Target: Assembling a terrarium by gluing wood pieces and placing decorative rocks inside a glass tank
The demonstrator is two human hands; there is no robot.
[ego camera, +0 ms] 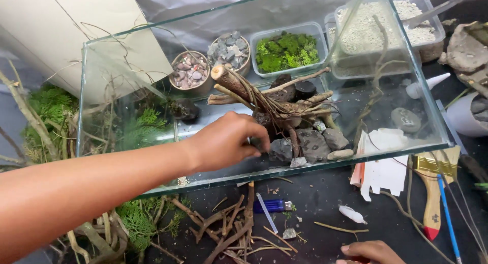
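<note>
Inside the glass tank (pixel 406 55), left hand (pixel 223 141) fingers (pixel 252 142) curled against dark rock (pixel 281 150) beneath driftwood (pixel 269 98).

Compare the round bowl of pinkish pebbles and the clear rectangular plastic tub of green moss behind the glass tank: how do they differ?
The round bowl of pinkish pebbles is circular with a tan rim; the clear rectangular plastic tub of green moss is boxy and transparent. The bowl holds hard, pale stones; the tub holds soft, bright green growth. The bowl looks smaller than the tub. Both stand behind the glass tank, open-topped and filled.
</note>
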